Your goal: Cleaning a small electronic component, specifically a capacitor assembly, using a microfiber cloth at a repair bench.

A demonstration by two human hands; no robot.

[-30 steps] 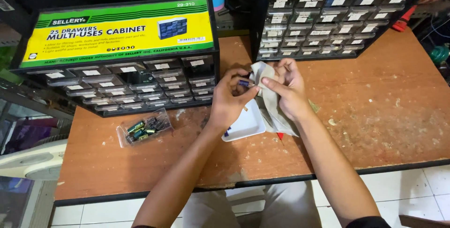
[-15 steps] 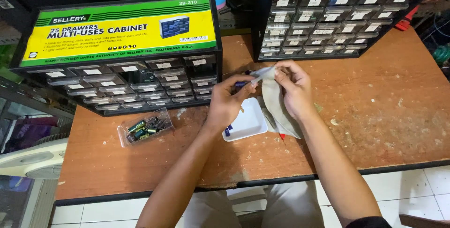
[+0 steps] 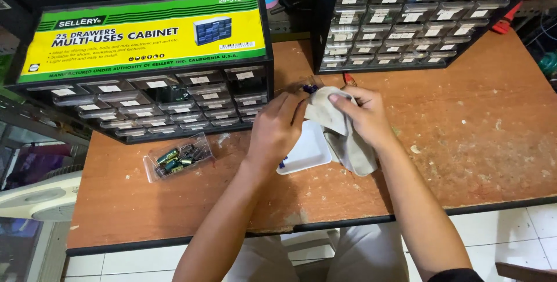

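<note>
Head view, wiping under way: left hand (image 3: 275,131) pinching small clear drawer (image 3: 301,87), right hand (image 3: 362,114) pressing grey cloth (image 3: 339,128) against it above white tray (image 3: 307,148); capacitor-filled drawer (image 3: 177,157) lying untouched nearby.

A worn reddish-brown table (image 3: 464,143) with a dark edge filled the middle of the frame, its top scuffed and flecked with pale marks; two black multi-drawer cabinets stood on it, one with a yellow and green top (image 3: 145,61) at the upper left, the other (image 3: 429,21) at the upper right. White floor tiles (image 3: 522,230) with dark joints ran along the bottom; a white fan housing (image 3: 35,195) sat at the lower left; light fell evenly.
</note>
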